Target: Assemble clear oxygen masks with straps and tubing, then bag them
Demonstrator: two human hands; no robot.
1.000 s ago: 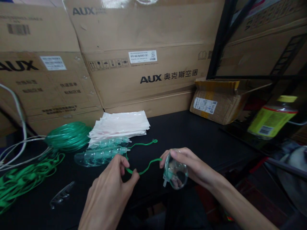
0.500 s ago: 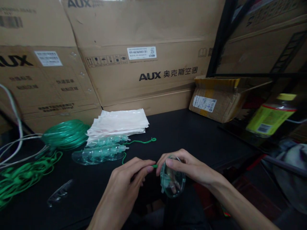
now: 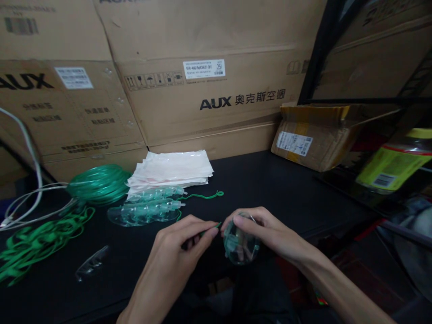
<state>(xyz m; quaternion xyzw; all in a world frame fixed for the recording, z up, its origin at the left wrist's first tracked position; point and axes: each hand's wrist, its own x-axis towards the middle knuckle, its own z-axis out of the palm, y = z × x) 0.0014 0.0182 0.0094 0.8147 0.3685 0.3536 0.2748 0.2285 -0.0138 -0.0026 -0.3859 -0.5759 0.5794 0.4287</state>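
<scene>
The left hand (image 3: 172,256) pinches a thin green cord (image 3: 212,228) right beside a clear plastic oxygen mask (image 3: 240,243), held in the curled right hand (image 3: 273,231).

The clear mask (image 3: 241,240) is smooth, glossy plastic, and the two matching masks (image 3: 145,212) left of it shine the same way. Beyond those, the coiled tubing (image 3: 99,184) is translucent green plastic, and the stacked pouches (image 3: 170,170) look like thin whitish film or paper. The green cord (image 3: 202,196) looks matt, the tabletop (image 3: 286,189) under the clear mask is matt black, and the cartons (image 3: 209,40) behind are rough brown cardboard.
</scene>
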